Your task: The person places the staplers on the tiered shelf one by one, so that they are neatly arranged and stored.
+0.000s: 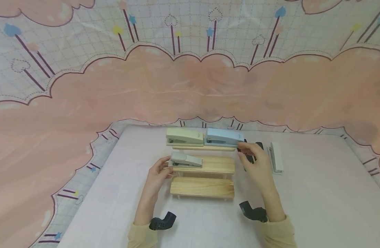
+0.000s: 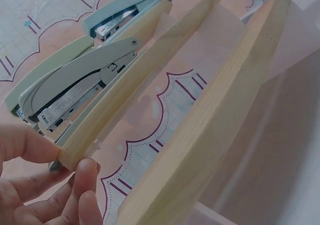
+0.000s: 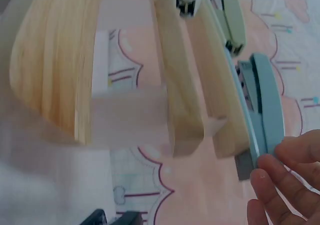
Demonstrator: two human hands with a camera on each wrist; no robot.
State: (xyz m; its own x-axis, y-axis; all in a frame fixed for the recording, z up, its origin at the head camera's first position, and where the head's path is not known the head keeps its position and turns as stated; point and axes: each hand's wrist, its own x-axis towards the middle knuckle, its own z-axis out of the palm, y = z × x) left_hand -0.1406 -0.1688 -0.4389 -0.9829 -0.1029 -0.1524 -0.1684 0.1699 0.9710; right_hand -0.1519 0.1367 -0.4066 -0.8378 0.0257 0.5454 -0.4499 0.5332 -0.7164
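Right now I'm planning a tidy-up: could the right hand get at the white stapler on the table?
Likely yes: nothing visible covers the white stapler, just right of the right hand, though that hand holds the blue stapler.

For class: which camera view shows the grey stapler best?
The left wrist view: the grey stapler appears large and side-on, with its metal inner part clear. The head view shows it smaller, on the middle shelf; the right wrist view catches only one end, at the top edge.

On the white table (image 1: 320,193), three staplers (image 1: 185,136) are carried by a tiered wooden rack (image 1: 202,187); at right, a partly hidden black object (image 1: 249,157) and a white stapler (image 1: 276,156) are laid.
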